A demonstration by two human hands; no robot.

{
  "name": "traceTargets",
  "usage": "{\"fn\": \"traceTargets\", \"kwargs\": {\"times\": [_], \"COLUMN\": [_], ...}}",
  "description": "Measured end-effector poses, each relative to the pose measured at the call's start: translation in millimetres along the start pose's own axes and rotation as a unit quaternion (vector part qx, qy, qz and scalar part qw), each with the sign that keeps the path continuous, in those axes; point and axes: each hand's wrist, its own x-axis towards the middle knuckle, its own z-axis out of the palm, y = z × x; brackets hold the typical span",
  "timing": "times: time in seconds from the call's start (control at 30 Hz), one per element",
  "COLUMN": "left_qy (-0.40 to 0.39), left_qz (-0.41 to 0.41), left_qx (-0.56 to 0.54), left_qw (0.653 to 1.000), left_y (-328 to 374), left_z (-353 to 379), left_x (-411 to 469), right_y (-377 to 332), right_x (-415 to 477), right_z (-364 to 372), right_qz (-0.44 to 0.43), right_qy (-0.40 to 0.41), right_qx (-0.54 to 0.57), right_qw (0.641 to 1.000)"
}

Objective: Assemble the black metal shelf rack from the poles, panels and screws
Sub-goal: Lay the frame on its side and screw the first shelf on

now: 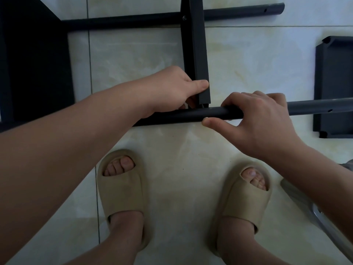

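Note:
A black shelf panel (pixel 196 46) stands on edge and runs from the far pole (pixel 133 19) toward me; a screw (pixel 184 17) joins it to that pole. My left hand (pixel 172 88) grips the panel's near end, thumb across its top. The near pole (pixel 191 114) lies across the floor just below that end. My right hand (pixel 256 115) holds this pole, fingers curled over it and thumb underneath. A small shiny bit shows at my right thumb tip; I cannot tell what it is.
A large black panel (pixel 36 60) fills the left side. A loose black shelf panel (pixel 334 87) lies on the tiled floor at the right. My feet in beige slippers (pixel 122 188) stand below the near pole. Something grey and metallic (pixel 313 207) shows at the lower right.

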Motion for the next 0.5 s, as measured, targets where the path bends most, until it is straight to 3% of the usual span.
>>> {"fn": "traceTargets", "kwargs": {"times": [0.5], "left_qy": [-0.011], "left_qz": [0.007], "left_qx": [-0.011], "left_qw": [1.0], "left_y": [-0.4], "left_z": [-1.4], "left_x": [0.3], "right_y": [0.4], "right_x": [4.6], "right_z": [0.1], "right_qz": [-0.007], "right_qy": [0.007], "right_qx": [-0.01], "right_qw": [1.0]}}
